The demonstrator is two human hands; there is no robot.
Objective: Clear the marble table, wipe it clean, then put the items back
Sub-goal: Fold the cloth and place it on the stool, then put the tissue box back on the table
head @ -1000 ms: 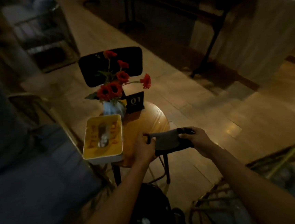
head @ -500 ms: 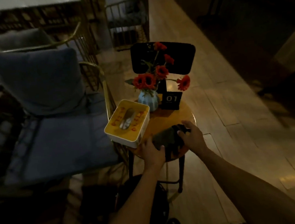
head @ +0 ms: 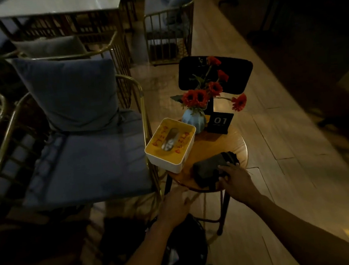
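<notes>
A folded dark cloth (head: 211, 168) lies on the round wooden seat of a stool (head: 229, 144). My right hand (head: 235, 179) rests on the cloth's near right corner, fingers lightly curled over its edge. My left hand (head: 175, 206) hangs below the seat's front edge with relaxed fingers, holding nothing. On the same seat stand a yellow-topped white tissue box (head: 170, 144), a blue vase of red flowers (head: 195, 120) and a black "01" number sign (head: 220, 122). The marble table (head: 52, 4) shows at the far top left.
A gold-framed armchair with blue cushions (head: 75, 141) stands just left of the stool. Another such chair (head: 168, 27) is farther back. A black bag (head: 185, 247) sits on the floor under my arms. Wooden floor stretches to the right.
The cloth, held by both hands above the stool a second ago, now lies on the seat. My left hand has let go and dropped below the seat edge. The view swung left.
</notes>
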